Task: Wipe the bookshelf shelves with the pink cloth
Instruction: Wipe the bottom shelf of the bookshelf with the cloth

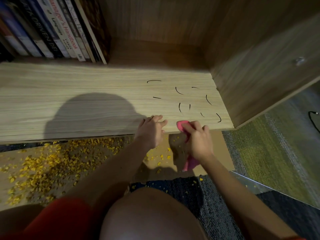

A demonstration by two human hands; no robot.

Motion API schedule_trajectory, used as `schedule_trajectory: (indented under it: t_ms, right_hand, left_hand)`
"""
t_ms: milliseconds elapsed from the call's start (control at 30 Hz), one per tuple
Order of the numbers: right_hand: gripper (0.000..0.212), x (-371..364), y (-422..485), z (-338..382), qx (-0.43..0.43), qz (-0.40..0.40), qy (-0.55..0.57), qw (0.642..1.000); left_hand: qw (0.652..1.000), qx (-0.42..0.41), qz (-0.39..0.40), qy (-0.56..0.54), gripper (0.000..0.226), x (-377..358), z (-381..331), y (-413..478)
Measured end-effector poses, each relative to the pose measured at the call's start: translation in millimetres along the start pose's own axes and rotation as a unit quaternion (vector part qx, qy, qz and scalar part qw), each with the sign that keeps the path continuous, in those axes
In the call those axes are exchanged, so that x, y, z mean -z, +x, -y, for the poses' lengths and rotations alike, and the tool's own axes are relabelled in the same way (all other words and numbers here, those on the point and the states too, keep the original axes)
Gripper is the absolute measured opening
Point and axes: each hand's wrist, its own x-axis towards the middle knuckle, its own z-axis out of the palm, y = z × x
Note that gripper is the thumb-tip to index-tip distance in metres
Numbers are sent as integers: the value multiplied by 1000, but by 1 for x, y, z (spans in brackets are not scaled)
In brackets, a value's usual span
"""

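Pink cloth (181,125) gripped in right hand (199,141) at shelf (86,87) edge, left hand (150,130) spread flat beside.

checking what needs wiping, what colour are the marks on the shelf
The marks are black; head view.

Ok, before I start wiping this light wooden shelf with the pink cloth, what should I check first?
1. Pink cloth gripped in the right hand: ok.
2. Cloth touching the light wooden shelf: ok, its tip lies at the front edge.
3. Left hand holding nothing, fingers resting on the shelf edge: ok.
4. Black curved marks wiped away: not ok, they lie beyond the cloth.
5. Row of upright books away from the marked patch: ok, at the rear left.
6. Cloth damp enough: cannot tell.
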Motion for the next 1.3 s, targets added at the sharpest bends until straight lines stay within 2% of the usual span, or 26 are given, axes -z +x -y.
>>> schedule_trajectory:
  t_ms: [100, 167, 267, 333, 367, 500, 600, 667, 767, 900, 1067, 1200, 1300]
  right_hand:
    - [52, 12, 21, -27, -90, -3, 10, 996]
    - [48, 17, 25, -16, -126, 7, -10, 992]
    - [52, 8, 3, 11, -66, 25, -13, 997]
    - [53, 8, -6, 6, -26, 24, -22, 999]
    - [53, 11, 0, -3, -33, 21, -22, 999]
    - [43, 30, 26, -7, -123, 30, 8, 992]
    - [48, 19, 5, 11, -95, 30, -2, 995]
    - [51, 8, -18, 11, -54, 15, -13, 998]
    - [48, 9, 0, -6, -42, -3, -23, 999]
    - [45, 15, 28, 5, -119, 14, 15, 993]
    - [47, 11, -11, 0, -35, 7, -18, 999]
    - [42, 24, 30, -16, -90, 28, 2, 996]
    - [45, 14, 9, -5, -59, 14, -21, 998]
  left_hand:
    - [996, -33, 79, 26, 51, 20, 1, 3]
    - [984, -33, 164, 58, 54, 39, -3, 9]
    - [952, -7, 280, 120, 59, 59, -11, 18]
    - [934, -6, 317, 163, 61, 66, -18, 22]
    - [931, -5, 319, 176, 61, 66, -20, 23]
    - [953, 35, 247, 173, 52, 43, -33, 20]
    - [975, 54, 133, 170, 42, 19, -37, 6]
    - [979, 55, 90, 173, 44, 13, -37, 2]
    - [982, 68, 77, 160, 42, 14, -39, 4]
    - [985, 82, 48, 147, 37, 12, -48, 1]
    - [984, 69, -10, 161, 32, 16, -54, 1]
    - [992, 42, -43, 114, 34, 11, -57, 7]
    - [995, 14, -18, 96, 44, 1, -57, 5]
